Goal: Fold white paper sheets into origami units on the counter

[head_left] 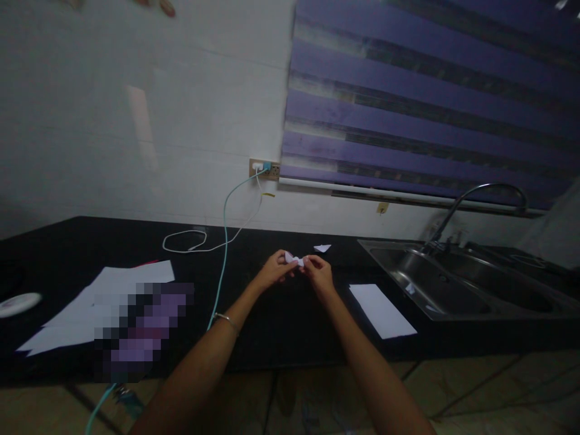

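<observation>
Over the black counter, a small piece of folded white paper [294,260] is held between my two hands. My left hand [275,269] pinches its left end, with a bracelet on that wrist. On the other side, the fingers of my right hand [318,273] close on its right end. Just behind my right hand lies a second small folded paper [322,248]. A stack of white paper strips [382,311] rests to the right of my right forearm. Parts of the held paper are hidden by my fingers.
A steel sink [435,284] with a curved faucet [471,193] is at right. Larger white sheets [113,278] lie at left beside a blurred-out purple item [149,326] and a white round object [20,304]. A teal cable [224,241] and a white cable [183,251] run from the wall socket [274,171].
</observation>
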Available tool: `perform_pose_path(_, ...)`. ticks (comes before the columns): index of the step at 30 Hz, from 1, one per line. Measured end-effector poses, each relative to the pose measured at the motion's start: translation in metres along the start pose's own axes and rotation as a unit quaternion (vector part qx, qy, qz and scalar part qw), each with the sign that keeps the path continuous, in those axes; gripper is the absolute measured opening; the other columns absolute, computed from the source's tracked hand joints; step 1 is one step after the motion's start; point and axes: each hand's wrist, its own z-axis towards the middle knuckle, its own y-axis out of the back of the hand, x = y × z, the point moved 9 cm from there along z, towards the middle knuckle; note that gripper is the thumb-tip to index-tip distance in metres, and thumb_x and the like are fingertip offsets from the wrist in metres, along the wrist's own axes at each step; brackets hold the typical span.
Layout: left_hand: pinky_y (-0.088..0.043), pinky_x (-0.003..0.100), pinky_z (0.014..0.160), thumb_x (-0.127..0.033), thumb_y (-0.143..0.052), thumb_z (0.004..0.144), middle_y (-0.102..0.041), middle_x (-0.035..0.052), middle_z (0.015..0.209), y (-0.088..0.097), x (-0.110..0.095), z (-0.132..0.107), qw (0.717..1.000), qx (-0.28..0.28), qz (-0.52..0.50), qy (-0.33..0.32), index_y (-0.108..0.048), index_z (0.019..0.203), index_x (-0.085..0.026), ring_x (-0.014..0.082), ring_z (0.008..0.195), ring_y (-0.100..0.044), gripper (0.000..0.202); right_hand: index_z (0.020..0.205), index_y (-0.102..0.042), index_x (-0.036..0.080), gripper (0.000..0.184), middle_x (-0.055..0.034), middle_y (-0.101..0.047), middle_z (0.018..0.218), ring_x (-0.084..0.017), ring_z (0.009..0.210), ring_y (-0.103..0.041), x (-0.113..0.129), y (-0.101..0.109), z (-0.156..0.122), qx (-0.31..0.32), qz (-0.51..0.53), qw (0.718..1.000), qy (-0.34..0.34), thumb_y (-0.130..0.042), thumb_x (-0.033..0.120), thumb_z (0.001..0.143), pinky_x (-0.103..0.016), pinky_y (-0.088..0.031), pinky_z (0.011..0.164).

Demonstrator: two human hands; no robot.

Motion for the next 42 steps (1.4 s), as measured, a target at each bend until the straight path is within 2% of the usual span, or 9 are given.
perform_pose_path(7, -0.035, 0.015, 0.038, -0.045, -0.069, 0.072, -0.064, -0.0004, 0.064, 0.004, -0.015, -0.001, 0.998, -0.023, 0.013, -0.049, -0.050, 0.093, -0.016, 0.0100, 0.047, -0.057, 0.040, 0.080, -0.067, 0.017, 0.032, -0.0008, -0.065, 0.063, -0.014, 0.054, -0.059, -0.004, -0.001, 0.002, 0.014, 0.015, 1.000, 0.005, -0.076, 0.043, 0.064, -0.026, -0.048, 0.055)
perform_pose_path(11, -0.043, 0.019, 0.047, -0.043, -0.074, 0.067, -0.063, -0.0016, 0.062, 0.008, -0.023, -0.001, 0.995, -0.050, 0.003, -0.081, -0.048, 0.087, -0.016, 0.0118, 0.051, -0.061, 0.042, 0.080, -0.066, 0.016, 0.032, -0.0007, -0.065, 0.066, -0.013, 0.056, -0.060, -0.007, -0.003, 0.000, 0.011, 0.051, 0.999, -0.016, -0.078, 0.041, 0.062, -0.026, -0.050, 0.058)
perform_pose_path(15, -0.047, 0.022, 0.054, -0.040, -0.072, 0.069, -0.063, -0.0016, 0.066, 0.007, -0.026, -0.003, 0.994, -0.045, 0.000, -0.101, -0.047, 0.089, -0.016, 0.0122, 0.055, -0.061, 0.039, 0.080, -0.065, 0.017, 0.032, -0.0012, -0.065, 0.067, -0.014, 0.058, -0.060, -0.005, -0.006, -0.003, 0.015, 0.056, 0.998, -0.033, -0.077, 0.040, 0.062, -0.027, -0.051, 0.058)
perform_pose_path(21, -0.047, 0.022, 0.066, -0.035, -0.071, 0.072, -0.062, 0.0008, 0.085, 0.002, -0.026, -0.007, 0.993, -0.009, 0.042, -0.106, -0.050, 0.099, -0.017, 0.0130, 0.075, -0.062, 0.039, 0.094, -0.068, 0.021, 0.030, -0.0039, -0.065, 0.098, -0.018, 0.082, -0.061, 0.022, -0.009, -0.007, 0.064, -0.041, 0.996, 0.053, -0.072, 0.034, 0.067, -0.026, -0.052, 0.065)
perform_pose_path(25, -0.048, 0.025, 0.073, -0.035, -0.070, 0.072, -0.062, 0.0024, 0.092, 0.000, -0.025, -0.009, 0.993, 0.005, 0.062, -0.099, -0.048, 0.102, -0.018, 0.0148, 0.083, -0.062, 0.041, 0.090, -0.069, 0.021, 0.026, -0.0054, -0.065, 0.099, -0.020, 0.088, -0.060, 0.027, -0.009, -0.008, 0.083, -0.083, 0.991, 0.067, -0.070, 0.034, 0.069, -0.028, -0.052, 0.070)
perform_pose_path(34, -0.046, 0.023, 0.065, -0.035, -0.066, 0.075, -0.062, 0.0027, 0.088, -0.006, -0.035, -0.019, 0.984, 0.033, 0.145, -0.101, -0.052, 0.102, -0.019, 0.0148, 0.077, -0.060, 0.034, 0.089, -0.071, 0.020, 0.021, -0.0057, -0.065, 0.098, -0.021, 0.088, -0.060, 0.024, -0.014, -0.008, 0.132, -0.143, 0.979, 0.067, -0.062, 0.025, 0.071, -0.029, -0.050, 0.069)
perform_pose_path(42, -0.043, 0.022, 0.061, -0.039, -0.064, 0.077, -0.061, 0.0018, 0.085, -0.008, -0.037, -0.022, 0.970, 0.043, 0.213, -0.110, -0.054, 0.102, -0.019, 0.0145, 0.073, -0.057, 0.034, 0.087, -0.066, 0.020, 0.023, -0.0027, -0.065, 0.088, -0.021, 0.085, -0.060, 0.016, -0.016, -0.008, 0.142, -0.105, 0.984, 0.038, -0.060, 0.018, 0.066, -0.027, -0.049, 0.066)
